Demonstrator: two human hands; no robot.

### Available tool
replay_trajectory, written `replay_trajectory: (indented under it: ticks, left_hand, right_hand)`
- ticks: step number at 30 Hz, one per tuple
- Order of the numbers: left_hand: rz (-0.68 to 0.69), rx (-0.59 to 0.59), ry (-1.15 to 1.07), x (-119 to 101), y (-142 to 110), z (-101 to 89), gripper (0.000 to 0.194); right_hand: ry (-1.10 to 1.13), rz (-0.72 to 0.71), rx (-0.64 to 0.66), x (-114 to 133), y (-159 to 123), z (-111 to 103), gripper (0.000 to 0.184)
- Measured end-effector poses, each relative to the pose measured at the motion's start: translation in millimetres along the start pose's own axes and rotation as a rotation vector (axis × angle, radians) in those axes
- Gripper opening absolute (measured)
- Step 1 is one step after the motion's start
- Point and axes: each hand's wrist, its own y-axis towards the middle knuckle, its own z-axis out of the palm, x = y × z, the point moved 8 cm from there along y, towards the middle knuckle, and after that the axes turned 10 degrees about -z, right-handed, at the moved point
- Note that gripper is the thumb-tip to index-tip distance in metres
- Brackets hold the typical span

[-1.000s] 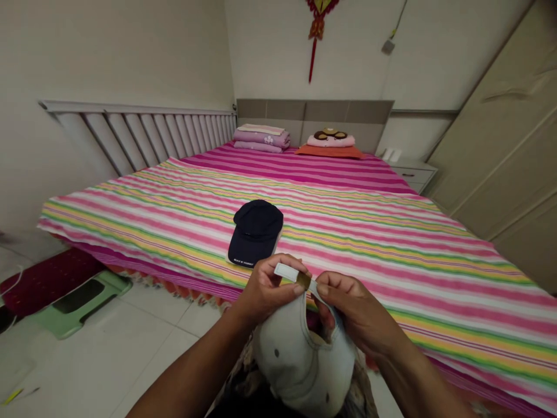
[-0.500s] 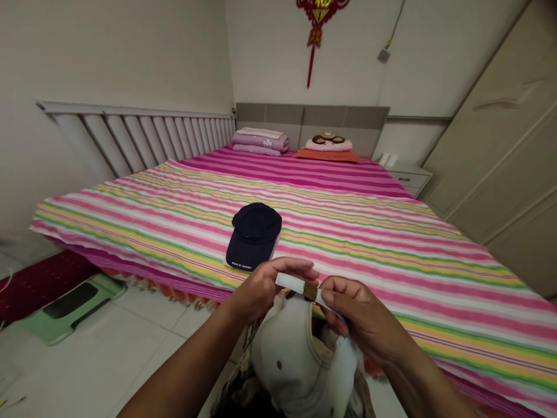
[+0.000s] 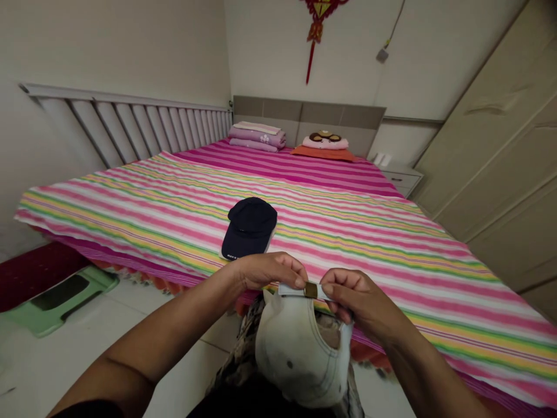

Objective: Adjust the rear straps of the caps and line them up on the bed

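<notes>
A whitish baseball cap (image 3: 285, 354) hangs below my hands, its back opening and strap facing up. Across the opening runs the pale adjuster strap (image 3: 292, 290), with a brass-coloured buckle (image 3: 310, 289) in its middle. My left hand (image 3: 272, 270) pinches the strap just left of the buckle, thumb on top. On the other side my right hand (image 3: 350, 292) grips the strap between thumb and fingers close to the buckle. A dark navy cap (image 3: 250, 223) with small white lettering on its brim lies on the bed just beyond my left hand.
The bed (image 3: 369, 232) has a striped cover. Folded purple bedding (image 3: 256, 138) and an orange pillow (image 3: 322, 153) lie by the headboard (image 3: 339, 113). A green stool (image 3: 61, 302) stands on the tiled floor at left, a white nightstand (image 3: 400, 177) at far right.
My left hand has gone from loosely spread beside the strap to pinching it near the buckle. The strap is now straighter and level. The view has shifted slightly.
</notes>
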Motion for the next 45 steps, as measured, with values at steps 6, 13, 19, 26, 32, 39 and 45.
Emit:
replay_trajectory:
  ticks: [6,13,19,26,32,39,45]
  left_hand:
    - [-0.022,0.013,-0.012,1,-5,12.9,0.037]
    - [-0.037,-0.033,0.027,-2,-11,16.3,0.029]
    - [-0.023,-0.035,0.036,-3,-17,14.6,0.023]
    - [0.045,-0.086,0.012,0,-10,5.6,0.03]
    - [0.011,-0.043,-0.011,4,-5,10.4,0.047]
    - [0.055,-0.151,-0.054,-4,-3,11.1,0.029]
    - [0.187,-0.095,-0.262,-13,6,1.0,0.028]
  right_hand:
    - [0.121,0.026,-0.038,-8,-2,-2,0.024]
    - [0.094,0.026,0.139,-9,-7,0,0.034]
    - [-0.01,0.005,0.287,-19,-18,-7,0.047]
    - [0.099,-0.066,0.117,-23,-17,-20,0.037]
    - [0.183,-0.107,0.088,-13,-15,-17,0.035]
    - [0.169,-0.069,0.116,-7,-17,-19,0.04]
    - [0.201,0.034,0.161,-24,-14,-23,0.038]
